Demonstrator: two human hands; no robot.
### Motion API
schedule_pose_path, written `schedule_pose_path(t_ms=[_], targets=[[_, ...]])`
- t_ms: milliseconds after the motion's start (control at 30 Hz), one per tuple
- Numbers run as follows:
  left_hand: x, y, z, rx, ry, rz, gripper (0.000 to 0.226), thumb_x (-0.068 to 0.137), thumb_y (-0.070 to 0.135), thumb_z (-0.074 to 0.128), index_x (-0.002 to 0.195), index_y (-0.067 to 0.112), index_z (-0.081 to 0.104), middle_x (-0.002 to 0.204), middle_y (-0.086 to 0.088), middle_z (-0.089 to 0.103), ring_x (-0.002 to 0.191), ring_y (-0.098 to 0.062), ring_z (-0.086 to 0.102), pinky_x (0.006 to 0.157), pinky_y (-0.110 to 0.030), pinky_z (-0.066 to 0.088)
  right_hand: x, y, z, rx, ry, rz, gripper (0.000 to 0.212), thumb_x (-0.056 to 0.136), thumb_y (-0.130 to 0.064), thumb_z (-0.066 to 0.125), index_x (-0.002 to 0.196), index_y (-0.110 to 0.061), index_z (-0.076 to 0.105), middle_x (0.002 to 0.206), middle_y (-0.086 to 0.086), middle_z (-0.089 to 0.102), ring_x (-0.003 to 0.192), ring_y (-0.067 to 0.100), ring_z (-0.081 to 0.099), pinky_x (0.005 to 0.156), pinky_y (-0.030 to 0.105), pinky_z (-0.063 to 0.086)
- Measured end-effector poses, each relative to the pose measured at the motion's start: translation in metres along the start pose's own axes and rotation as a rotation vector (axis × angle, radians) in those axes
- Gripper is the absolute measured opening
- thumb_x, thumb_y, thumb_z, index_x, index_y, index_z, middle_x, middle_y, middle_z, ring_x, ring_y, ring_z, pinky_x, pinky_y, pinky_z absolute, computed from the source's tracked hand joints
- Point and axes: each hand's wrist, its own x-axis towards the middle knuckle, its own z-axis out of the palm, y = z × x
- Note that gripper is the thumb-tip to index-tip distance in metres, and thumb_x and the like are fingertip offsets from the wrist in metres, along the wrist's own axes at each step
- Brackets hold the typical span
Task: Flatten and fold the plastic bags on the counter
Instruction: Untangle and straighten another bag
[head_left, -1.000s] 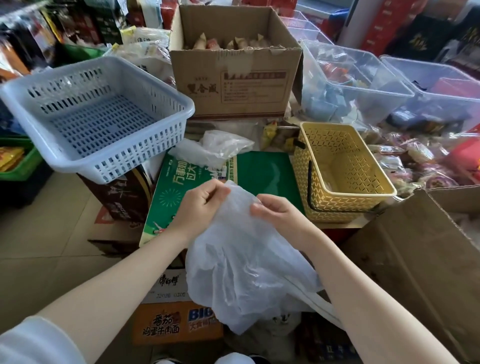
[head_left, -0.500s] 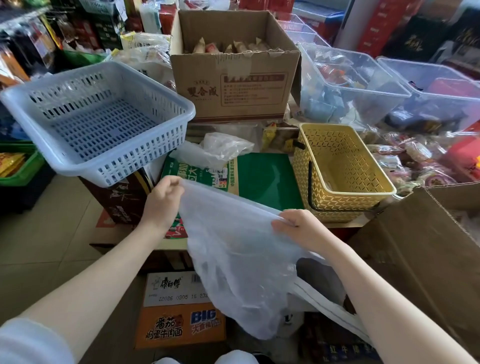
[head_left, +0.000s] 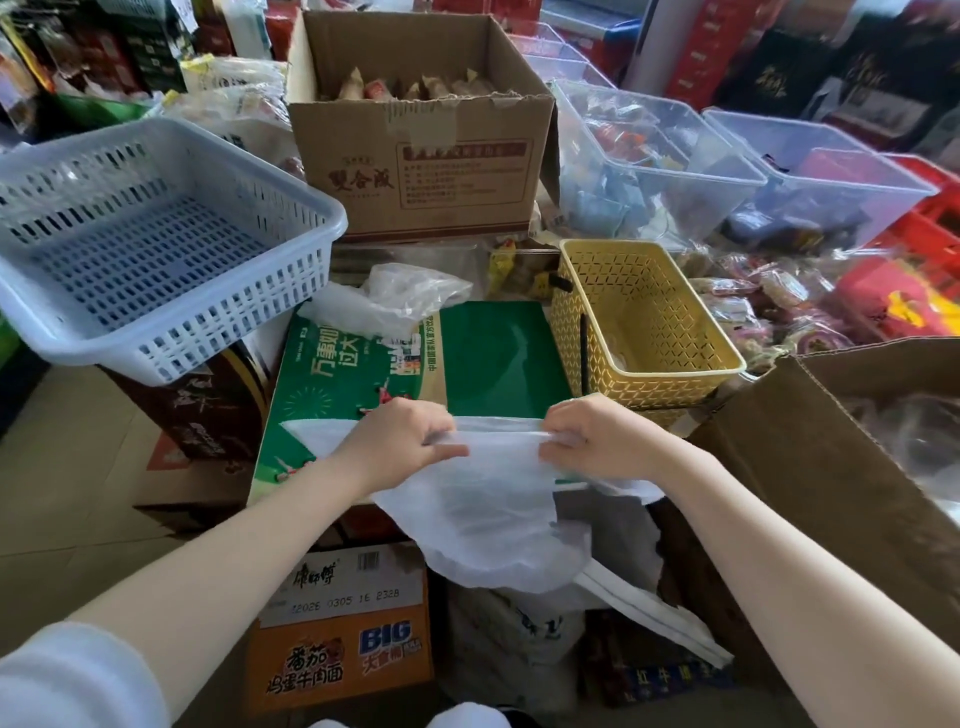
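A thin translucent white plastic bag (head_left: 483, 514) hangs over the near edge of a green printed carton (head_left: 493, 358). Its top edge is stretched across the carton. My left hand (head_left: 400, 441) pinches that top edge on the left, fingers curled round the plastic. My right hand (head_left: 597, 436) grips the same edge a little to the right. A corner of the bag sticks out left of my left hand. A second, crumpled clear bag (head_left: 389, 296) lies at the far end of the carton.
A pale blue slotted basket (head_left: 156, 249) sits to the left, a yellow lattice basket (head_left: 644, 327) to the right. A brown carton (head_left: 415, 135) and clear bins (head_left: 649, 166) stand behind. A large cardboard box (head_left: 831, 467) flanks my right arm. Noodle boxes (head_left: 343, 639) lie below.
My hands had spread the bag's top edge wide, left hand far out. They have now come closer together and lowered the edge onto the green carton.
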Motion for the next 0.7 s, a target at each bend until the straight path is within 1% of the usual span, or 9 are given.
schedule_pose_path(t_ms=[100,167,233,267,367,467,533,633,700], targets=[[-0.013,-0.029,-0.006,-0.064,-0.069,-0.180,0.067,0.064,0.085,0.040,0.049,0.020,0.035,0.062,-0.009,0.055,0.059,-0.022,0.054,0.063,-0.040,0.048,-0.015,0.022,-0.006,0.039,-0.007,0.147,0.013,0.083,-0.015,0.062,0.071,-0.012,0.064,0.072,0.002,0.062,0.065,0.016,0.054,0.060,0.020,0.042],[-0.018,-0.036,-0.009,-0.087,-0.187,-0.310,0.066,0.061,0.082,0.048,0.049,0.017,0.050,0.074,-0.008,0.064,0.071,-0.021,0.061,0.073,-0.041,0.050,-0.020,0.025,-0.006,0.119,0.023,0.199,0.013,0.085,-0.016,0.062,0.072,-0.020,0.064,0.070,-0.007,0.059,0.061,0.008,0.051,0.057,0.014,0.040],[-0.018,-0.029,-0.008,-0.057,-0.296,-0.325,0.057,0.065,0.069,0.055,0.067,0.013,0.067,0.088,-0.002,0.065,0.082,-0.017,0.060,0.081,-0.036,0.049,-0.018,0.022,-0.001,0.231,0.087,0.219,0.019,0.087,-0.017,0.061,0.070,-0.026,0.061,0.068,-0.007,0.057,0.060,0.008,0.050,0.057,0.016,0.039],[-0.015,-0.022,-0.006,-0.060,-0.303,-0.295,0.056,0.068,0.064,0.057,0.081,0.011,0.068,0.095,0.001,0.063,0.088,-0.015,0.058,0.083,-0.032,0.046,-0.015,0.019,0.001,0.302,0.124,0.224,0.019,0.088,-0.018,0.060,0.071,-0.026,0.062,0.069,-0.004,0.059,0.062,0.012,0.052,0.060,0.022,0.042],[0.001,0.006,0.001,-0.106,-0.170,-0.168,0.046,0.076,0.051,0.062,0.106,0.015,0.060,0.103,0.011,0.053,0.096,-0.007,0.050,0.082,-0.020,0.036,-0.005,0.006,-0.001,0.467,0.179,0.202,0.018,0.091,-0.023,0.056,0.079,-0.014,0.066,0.075,0.009,0.065,0.069,0.019,0.058,0.066,0.033,0.047],[0.012,0.014,0.009,-0.184,-0.044,-0.052,0.043,0.082,0.055,0.055,0.088,0.013,0.062,0.085,0.004,0.057,0.076,-0.008,0.051,0.067,-0.022,0.039,-0.002,-0.002,-0.010,0.482,0.204,0.170,0.019,0.091,-0.025,0.056,0.082,-0.013,0.067,0.065,-0.002,0.063,0.060,0.007,0.057,0.063,0.022,0.046],[0.012,0.008,0.012,-0.219,0.003,-0.038,0.045,0.082,0.056,0.047,0.071,0.014,0.058,0.076,-0.001,0.057,0.067,-0.010,0.050,0.065,-0.025,0.040,-0.005,0.001,-0.016,0.484,0.201,0.184,0.012,0.086,-0.023,0.063,0.079,-0.015,0.068,0.059,-0.009,0.061,0.056,0.003,0.056,0.061,0.018,0.048],[0.006,-0.001,0.012,-0.269,0.029,-0.065,0.059,0.081,0.069,0.039,0.065,0.015,0.060,0.079,-0.003,0.061,0.071,-0.011,0.056,0.068,-0.021,0.042,-0.013,0.010,-0.019,0.623,0.179,0.203,0.008,0.079,-0.010,0.071,0.075,-0.005,0.065,0.063,-0.003,0.062,0.059,0.009,0.058,0.065,0.022,0.051],[0.004,-0.004,0.011,-0.305,0.033,-0.101,0.061,0.077,0.075,0.037,0.064,0.022,0.064,0.082,-0.002,0.062,0.073,-0.010,0.057,0.068,-0.015,0.041,-0.016,0.012,-0.017,0.777,0.201,0.213,0.009,0.081,-0.006,0.068,0.074,-0.008,0.063,0.070,0.006,0.061,0.062,0.013,0.058,0.063,0.020,0.052]])
